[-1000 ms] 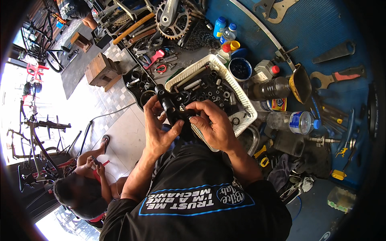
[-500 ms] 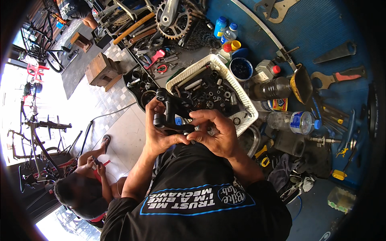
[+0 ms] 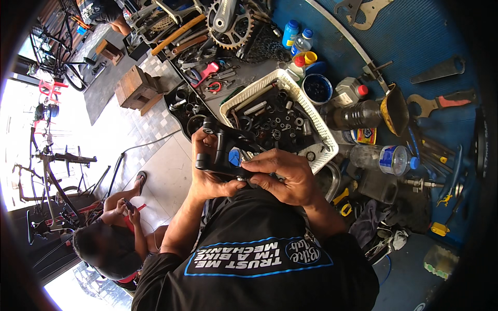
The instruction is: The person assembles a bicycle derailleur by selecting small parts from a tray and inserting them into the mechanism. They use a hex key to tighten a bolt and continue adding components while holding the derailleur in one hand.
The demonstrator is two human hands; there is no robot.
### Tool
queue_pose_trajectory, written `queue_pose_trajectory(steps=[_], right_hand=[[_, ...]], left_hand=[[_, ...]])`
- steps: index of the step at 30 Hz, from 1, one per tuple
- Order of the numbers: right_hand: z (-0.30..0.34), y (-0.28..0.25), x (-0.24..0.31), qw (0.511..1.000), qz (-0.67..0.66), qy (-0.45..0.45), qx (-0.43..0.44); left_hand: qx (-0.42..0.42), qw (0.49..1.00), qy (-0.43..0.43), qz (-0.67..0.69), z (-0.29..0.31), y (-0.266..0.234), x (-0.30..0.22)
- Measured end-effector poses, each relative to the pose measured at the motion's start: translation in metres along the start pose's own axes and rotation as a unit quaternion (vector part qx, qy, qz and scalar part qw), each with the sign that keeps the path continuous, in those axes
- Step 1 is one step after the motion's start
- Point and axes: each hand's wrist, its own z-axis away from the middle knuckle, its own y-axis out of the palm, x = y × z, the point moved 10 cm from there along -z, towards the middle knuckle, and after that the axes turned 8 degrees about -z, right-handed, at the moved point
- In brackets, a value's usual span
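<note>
A black bicycle linkage (image 3: 219, 150), a forked part with round pivot ends, is held up in front of my chest. My left hand (image 3: 205, 179) is wrapped round its left and near side, with the thumb along the lower edge. At the linkage's lower right end, my right hand (image 3: 290, 176) has thumb and forefinger closed against it. A small silvery piece (image 3: 241, 179) shows just beside the fingertips; whether they grip it or only the linkage is hidden. Just beyond both hands stands a cream plastic basket (image 3: 324, 124) of loose metal parts.
A workbench carries a crankset (image 3: 223, 23), pliers and a red-handled tool (image 3: 210, 70). Bottles (image 3: 394, 159), a blue-rimmed tub (image 3: 317, 88) and hanging wrenches (image 3: 441, 102) line the right. A seated person (image 3: 111, 238) is at the lower left, near a wooden stool (image 3: 136, 89).
My right fingers have drawn closer together at the linkage's lower right end, and the hand sits slightly farther right. My left hand keeps its hold. The whole view has shifted a little.
</note>
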Motion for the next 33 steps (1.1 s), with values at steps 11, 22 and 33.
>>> queue_pose_trajectory(steps=[11,22,33], right_hand=[[0.005,0.007,-0.001,1.000,-0.006,-0.009,-0.014],[0.004,0.008,-0.001,0.999,-0.009,-0.028,-0.028],[-0.002,-0.011,-0.019,0.994,0.011,0.024,-0.102]], left_hand=[[0.011,1.000,-0.008,-0.009,0.005,0.003,-0.003],[0.036,0.999,-0.018,-0.021,0.006,-0.004,0.005],[-0.020,0.991,-0.128,0.011,-0.013,0.003,0.015]])
